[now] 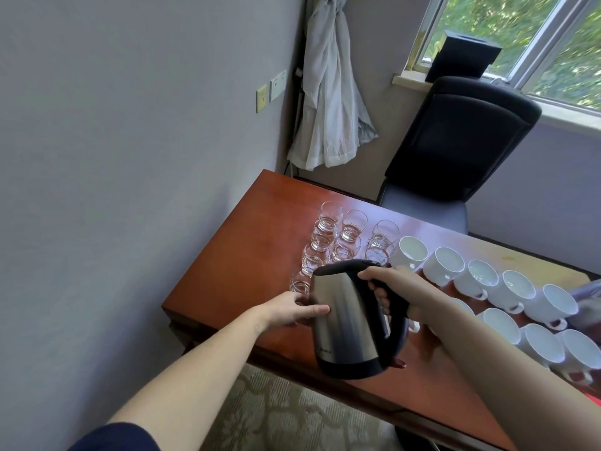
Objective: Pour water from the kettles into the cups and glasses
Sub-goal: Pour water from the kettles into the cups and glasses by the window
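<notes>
A steel kettle [344, 317] with a black lid, base and handle hangs above the near edge of the wooden table [260, 222], tilted toward the glasses. My right hand [395, 288] grips its black handle. My left hand [292, 309] reaches behind the kettle's left side with the thumb lying on the steel; its fingers are hidden, near a glass [299, 283]. Several clear glasses [349, 236] stand in rows beyond the kettle. Several white cups [481, 276] stand in two rows to the right.
A black office chair [461, 138] stands behind the table's far edge under the window. A grey wall runs along the left, with a tied curtain [328, 92] in the corner. Patterned carpet lies below the table's near edge.
</notes>
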